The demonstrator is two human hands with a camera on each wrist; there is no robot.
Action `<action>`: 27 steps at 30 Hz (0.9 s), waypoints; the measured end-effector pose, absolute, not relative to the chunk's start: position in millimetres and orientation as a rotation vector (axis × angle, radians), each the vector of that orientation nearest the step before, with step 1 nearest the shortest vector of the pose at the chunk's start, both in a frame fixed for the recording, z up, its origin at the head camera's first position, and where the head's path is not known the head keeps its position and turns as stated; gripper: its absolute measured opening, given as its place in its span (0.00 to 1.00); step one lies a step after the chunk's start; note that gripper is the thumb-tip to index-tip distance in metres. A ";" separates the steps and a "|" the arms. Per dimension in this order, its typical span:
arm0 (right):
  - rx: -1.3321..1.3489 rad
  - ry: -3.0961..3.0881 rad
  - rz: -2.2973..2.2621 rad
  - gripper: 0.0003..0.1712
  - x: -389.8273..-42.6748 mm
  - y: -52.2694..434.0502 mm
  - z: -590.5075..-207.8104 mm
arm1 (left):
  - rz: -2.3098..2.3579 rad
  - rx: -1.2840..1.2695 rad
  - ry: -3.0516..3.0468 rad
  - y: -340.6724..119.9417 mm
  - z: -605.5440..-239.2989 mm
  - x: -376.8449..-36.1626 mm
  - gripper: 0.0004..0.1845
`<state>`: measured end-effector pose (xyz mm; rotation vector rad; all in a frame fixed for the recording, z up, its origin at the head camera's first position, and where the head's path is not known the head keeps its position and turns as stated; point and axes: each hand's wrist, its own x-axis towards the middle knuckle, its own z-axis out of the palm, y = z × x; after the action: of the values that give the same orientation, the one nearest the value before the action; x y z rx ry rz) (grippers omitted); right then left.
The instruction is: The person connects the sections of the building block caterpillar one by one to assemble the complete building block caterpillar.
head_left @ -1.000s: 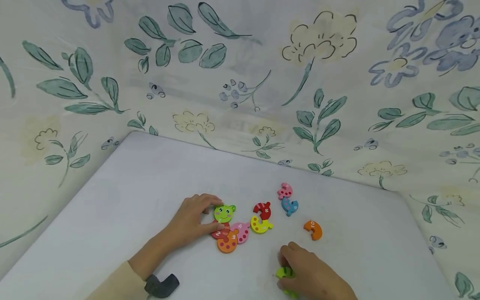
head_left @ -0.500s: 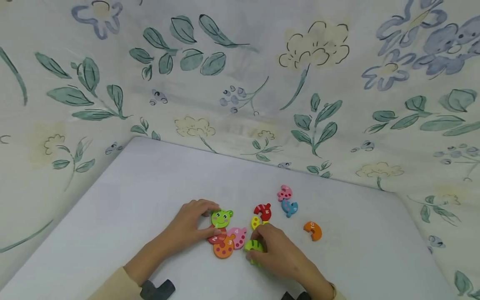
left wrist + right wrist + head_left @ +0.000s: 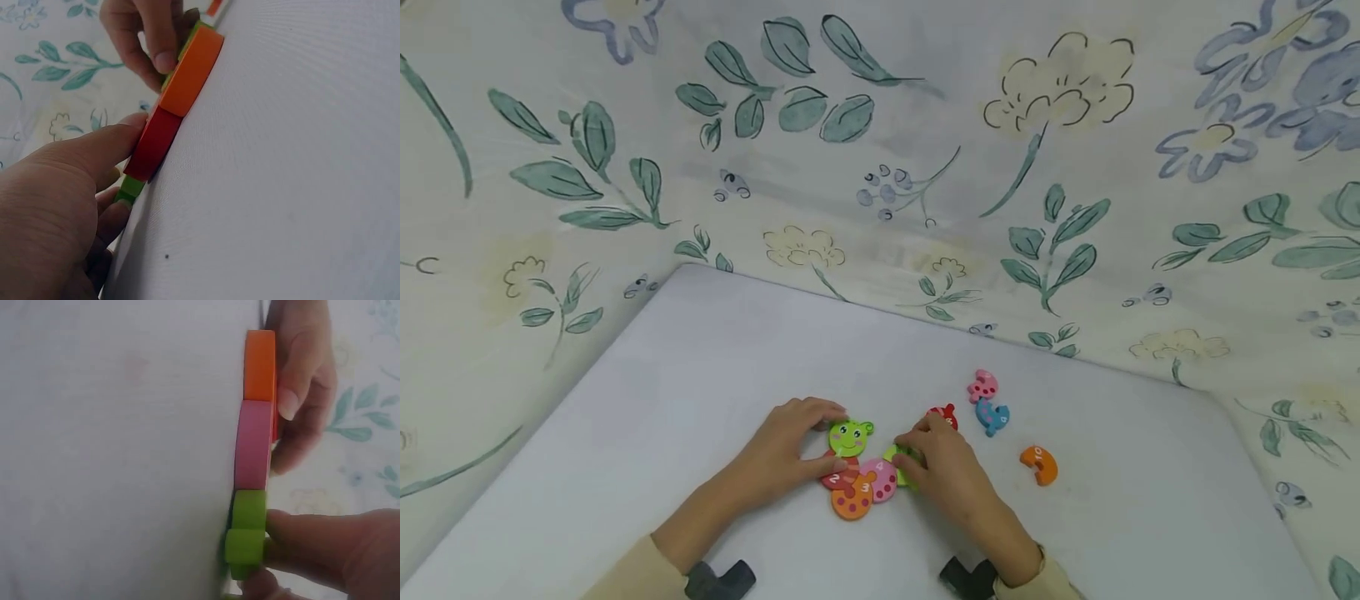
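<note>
— While my left hand (image 3: 790,454) steadies the joined run of flat wooden puzzle pieces, what is my right hand (image 3: 943,467) doing?

— It brings the lime-green wooden puzzle piece (image 3: 901,463) up against the pink dotted wooden piece (image 3: 883,477), just below the middle of the frame. My right grip is a narrow pinch on that lime piece, thumb and fingertips at its edge, so I can slide it flat along the white bench (image 3: 700,375).

— And the left grip?

— Curled around the end of the row: fingers above the green frog-face wooden piece (image 3: 848,437), thumb against the red striped wooden piece (image 3: 837,477). I judge it is held that way so the row cannot slip as the new piece pushes in from the right. The orange dotted wooden piece (image 3: 853,498) sits lowest, touching the red and pink ones.

— How many pieces in all?

— I count nine: four already joined, the lime one in my fingers, and four loose. Of those, a second red piece (image 3: 947,414) peeks out above my right hand; a small pink piece (image 3: 982,386) and a blue piece (image 3: 992,416) lie touching to its right; a lone orange curved piece (image 3: 1039,463) lies further right, apart.
</note>
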<state>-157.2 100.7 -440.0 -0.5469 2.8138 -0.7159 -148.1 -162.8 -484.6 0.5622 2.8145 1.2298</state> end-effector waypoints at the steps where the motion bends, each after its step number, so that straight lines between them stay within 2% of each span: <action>1: -0.552 2.811 -0.712 0.18 -157.7 101.1 -439.2 | 1.222 0.560 2.824 -162.7 -483.6 -148.0 0.34; 12: -0.499 2.820 -0.652 0.18 -174.6 134.7 -418.6 | 1.263 0.598 2.868 -168.4 -482.2 -148.5 0.30; 21: -0.572 2.735 -0.600 0.24 -183.1 156.2 -413.3 | 1.248 0.588 2.881 -165.6 -484.7 -150.8 0.31; 27: -0.519 2.749 -0.646 0.19 -187.7 170.2 -415.4 | 1.271 0.608 2.875 -162.1 -485.9 -150.9 0.30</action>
<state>-187.7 170.2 -415.4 -0.5192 2.7487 -0.6462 -150.9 -162.1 -485.9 0.6077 2.8747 1.2708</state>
